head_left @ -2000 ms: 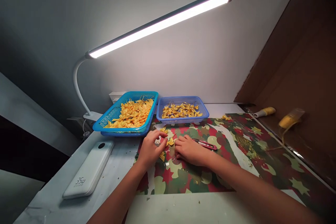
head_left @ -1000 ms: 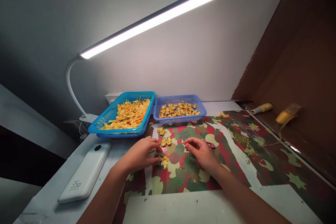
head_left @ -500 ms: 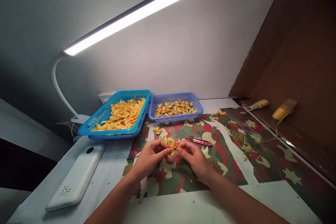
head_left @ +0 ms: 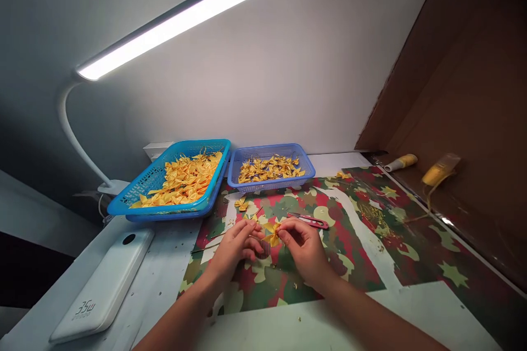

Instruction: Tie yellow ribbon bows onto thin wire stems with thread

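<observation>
Yellow bow, one: pinched between thumb and forefinger of the right hand, its loops extended left of those fingertips, over a camouflage-patterned sheet. Left hand: fingers loosely parted, held just left of the bow; contact cannot be told. Red snips, one pair: laid on the far side of the right hand.

White table | bears: patterned sheet | power bank | stacked blue baskets
</observation>
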